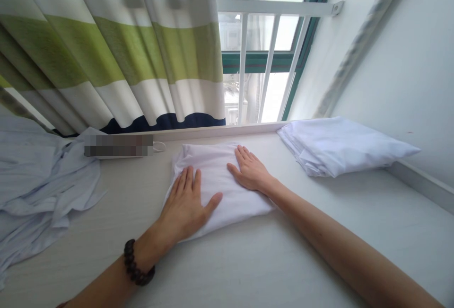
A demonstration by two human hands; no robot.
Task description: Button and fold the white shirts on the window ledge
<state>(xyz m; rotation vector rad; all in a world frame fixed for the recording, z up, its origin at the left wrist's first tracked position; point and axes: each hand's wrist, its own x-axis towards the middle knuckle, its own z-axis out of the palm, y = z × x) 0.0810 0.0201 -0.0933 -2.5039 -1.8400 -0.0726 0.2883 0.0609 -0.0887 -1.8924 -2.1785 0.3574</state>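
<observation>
Both hands' fingers lie spread and unclenched, flat on the folded white cloth.

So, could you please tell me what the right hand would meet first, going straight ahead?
Sliding off the folded white cloth, the right hand would probably first meet the raised white edge behind it; the striped curtain seems to hang beyond, though depth is unclear.
</observation>
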